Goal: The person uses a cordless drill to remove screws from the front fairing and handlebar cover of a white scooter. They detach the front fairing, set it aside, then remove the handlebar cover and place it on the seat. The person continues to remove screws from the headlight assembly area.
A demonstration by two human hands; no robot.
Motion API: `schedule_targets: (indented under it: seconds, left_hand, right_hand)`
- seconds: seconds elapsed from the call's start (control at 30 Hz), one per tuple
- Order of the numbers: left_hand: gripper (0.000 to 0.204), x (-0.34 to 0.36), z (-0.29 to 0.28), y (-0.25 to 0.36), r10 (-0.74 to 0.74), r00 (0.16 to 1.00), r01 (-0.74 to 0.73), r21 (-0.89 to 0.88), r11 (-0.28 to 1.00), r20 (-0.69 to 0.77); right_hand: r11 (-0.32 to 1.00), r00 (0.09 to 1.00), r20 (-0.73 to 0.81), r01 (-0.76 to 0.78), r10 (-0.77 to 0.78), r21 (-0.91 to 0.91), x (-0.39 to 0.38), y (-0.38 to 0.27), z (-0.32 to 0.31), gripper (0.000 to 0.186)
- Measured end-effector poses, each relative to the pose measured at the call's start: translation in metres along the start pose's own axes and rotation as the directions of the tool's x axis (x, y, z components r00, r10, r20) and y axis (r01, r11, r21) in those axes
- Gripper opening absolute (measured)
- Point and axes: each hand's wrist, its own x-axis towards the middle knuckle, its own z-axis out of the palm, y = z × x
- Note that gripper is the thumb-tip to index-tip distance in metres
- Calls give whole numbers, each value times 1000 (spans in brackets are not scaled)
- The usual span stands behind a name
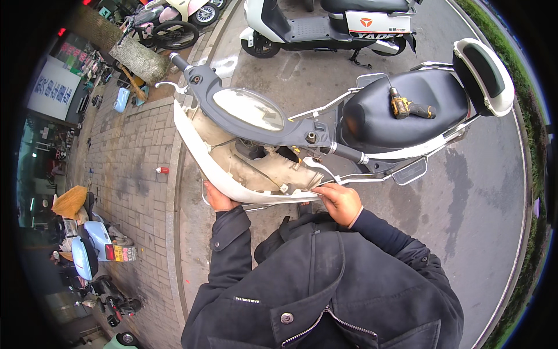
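A white front panel (224,182) of a scooter hangs loose, its pale inner side upward with cables across it. My left hand (218,196) grips the panel's near edge toward its left. My right hand (340,203) pinches the same edge at the right end. Above the panel are the grey handlebar cover (209,87) with a long lens (247,107), a grip (177,61) and a brake lever (168,86). A yellow-and-black drill (401,107) lies on the black seat (363,122), near the white-rimmed backrest (479,78).
Another white scooter (290,29) stands behind this one. Left, on paving bricks (125,174) past a kerb (174,244), are a tree trunk (136,61), a small red bottle (163,170), a blue plastic piece (122,99) and parked light-blue scooters (99,232). A hedge runs along the right.
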Motion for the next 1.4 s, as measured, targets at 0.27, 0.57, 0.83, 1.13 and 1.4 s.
schedule_targets:
  seconds: [0.27, 0.57, 0.83, 1.13, 1.4]
  left_hand:
    - [70, -15, -14, 30, 35, 991, -28, -57, 998, 127]
    - [63, -34, -38, 56, 29, 993, -20, -77, 997, 114]
    - [74, -30, -78, 45, 34, 988, -37, 17, 999, 152]
    - [73, -4, -133, 12, -84, 992, 87, -21, 996, 99]
    - [77, -1, -146, 0, -85, 982, 109, -141, 984, 166]
  right_hand:
    - [978, 976, 186, 78, -115, 196, -5, -29, -17, 28]
    - [907, 926, 286, 118, -248, 405, -7, -55, -17, 24]
    - [910, 902, 355, 90, -247, 404, 0, -75, -9, 21]
    - [924, 864, 475, -31, -168, 382, 17, -103, -4, 23]
    - [791, 707, 681, -520, 188, 322, 23, -118, 0, 27]
